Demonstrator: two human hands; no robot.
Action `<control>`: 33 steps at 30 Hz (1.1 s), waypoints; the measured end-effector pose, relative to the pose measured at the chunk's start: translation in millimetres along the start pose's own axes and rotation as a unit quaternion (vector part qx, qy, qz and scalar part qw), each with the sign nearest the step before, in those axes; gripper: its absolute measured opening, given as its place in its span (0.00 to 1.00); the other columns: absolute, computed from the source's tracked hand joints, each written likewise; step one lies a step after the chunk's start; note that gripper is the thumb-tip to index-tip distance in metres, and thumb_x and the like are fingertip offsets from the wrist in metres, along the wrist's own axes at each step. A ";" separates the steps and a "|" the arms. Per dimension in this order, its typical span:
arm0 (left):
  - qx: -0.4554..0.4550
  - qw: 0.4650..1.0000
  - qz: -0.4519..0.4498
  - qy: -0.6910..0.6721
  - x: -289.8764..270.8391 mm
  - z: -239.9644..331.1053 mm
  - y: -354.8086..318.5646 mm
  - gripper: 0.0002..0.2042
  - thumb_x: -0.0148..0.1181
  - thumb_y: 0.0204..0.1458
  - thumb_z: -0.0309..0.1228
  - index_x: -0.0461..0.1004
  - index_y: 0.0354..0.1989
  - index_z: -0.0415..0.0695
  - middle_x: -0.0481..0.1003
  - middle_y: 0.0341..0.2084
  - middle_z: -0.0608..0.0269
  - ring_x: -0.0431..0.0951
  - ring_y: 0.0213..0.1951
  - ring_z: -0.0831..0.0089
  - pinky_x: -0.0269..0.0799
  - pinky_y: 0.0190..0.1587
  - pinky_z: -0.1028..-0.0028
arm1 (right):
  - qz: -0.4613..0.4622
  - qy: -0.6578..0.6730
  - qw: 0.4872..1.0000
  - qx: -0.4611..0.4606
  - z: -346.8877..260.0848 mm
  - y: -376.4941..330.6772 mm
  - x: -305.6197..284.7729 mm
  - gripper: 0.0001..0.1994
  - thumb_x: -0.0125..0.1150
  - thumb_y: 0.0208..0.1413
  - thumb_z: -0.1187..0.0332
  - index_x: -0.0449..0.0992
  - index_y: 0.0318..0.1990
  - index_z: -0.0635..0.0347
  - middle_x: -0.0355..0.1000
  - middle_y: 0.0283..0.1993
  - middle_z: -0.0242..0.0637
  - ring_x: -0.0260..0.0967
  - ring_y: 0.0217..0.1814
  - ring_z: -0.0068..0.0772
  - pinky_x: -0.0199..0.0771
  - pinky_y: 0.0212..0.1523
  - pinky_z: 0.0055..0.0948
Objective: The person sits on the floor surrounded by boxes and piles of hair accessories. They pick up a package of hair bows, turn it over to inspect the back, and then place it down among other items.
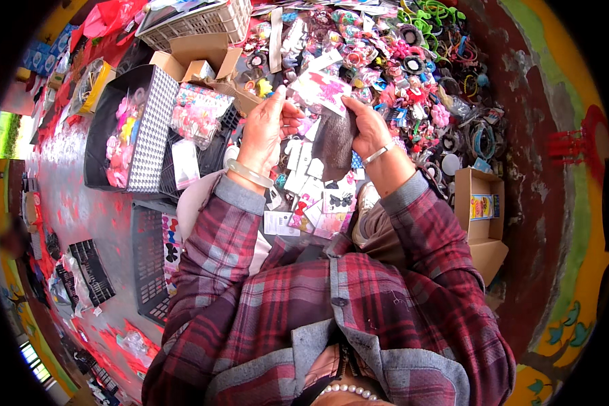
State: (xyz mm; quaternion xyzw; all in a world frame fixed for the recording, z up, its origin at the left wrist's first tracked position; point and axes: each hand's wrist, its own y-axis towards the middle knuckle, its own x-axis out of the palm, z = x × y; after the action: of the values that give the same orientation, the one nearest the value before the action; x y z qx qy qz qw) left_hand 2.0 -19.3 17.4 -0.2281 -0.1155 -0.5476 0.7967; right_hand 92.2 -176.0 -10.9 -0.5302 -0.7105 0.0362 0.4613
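A white card with a pink bow-shaped hair ornament (329,91) is pinched at its right edge by my right hand (372,130), thumb on top. My left hand (269,130) is beside the card's left edge, its fingers loosely bent and apart; I see nothing held in it. Below the card, between the hands, is a dark brown, fuzzy-looking piece (335,145) whose kind I cannot make out. Closer to my body, several carded hair bows (339,201) and white cards (298,177) lie in a loose pile.
Beyond my hands spreads a heap of hair accessories (413,64), with green headbands (432,15) at its far edge. At left stand a houndstooth bin (149,128), an open cardboard box (203,57) and a dark plastic crate (149,260). Another opened carton (479,213) is at right.
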 end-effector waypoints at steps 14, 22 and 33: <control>-0.032 0.998 -0.013 -0.053 -12.5 12.8 5.6 0.09 0.52 0.52 0.32 0.72 0.35 0.39 0.74 0.27 0.63 0.74 0.27 0.77 0.69 0.30 0.77 | -0.033 -0.068 0.996 0.054 -7.8 -21.8 13.3 0.10 0.52 0.52 0.70 0.70 0.38 0.66 0.72 0.32 0.41 0.71 0.31 0.38 0.73 0.32 0.38; -0.061 0.997 -0.037 -0.019 -23.1 12.2 7.4 0.08 0.53 0.50 0.29 0.72 0.33 0.37 0.75 0.28 0.60 0.76 0.29 0.74 0.72 0.33 0.75 | -0.041 -0.127 0.989 0.057 -12.3 -20.1 7.6 0.08 0.54 0.50 0.69 0.71 0.35 0.65 0.72 0.31 0.40 0.71 0.30 0.36 0.72 0.29 0.37; -0.058 0.998 -0.007 0.015 -17.5 9.0 2.6 0.08 0.53 0.50 0.30 0.71 0.34 0.38 0.74 0.24 0.63 0.76 0.25 0.76 0.71 0.27 0.80 | -0.018 -0.138 0.990 -0.008 -6.2 -14.7 8.9 0.05 0.55 0.49 0.71 0.71 0.25 0.62 0.71 0.26 0.36 0.69 0.28 0.30 0.68 0.31 0.28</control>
State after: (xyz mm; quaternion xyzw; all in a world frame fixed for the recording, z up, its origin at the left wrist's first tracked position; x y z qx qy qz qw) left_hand -1.6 0.1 17.0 -0.2650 -0.0733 -0.5622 0.7800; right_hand 85.8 -178.1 6.0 -0.5111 -0.7771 0.0949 0.3547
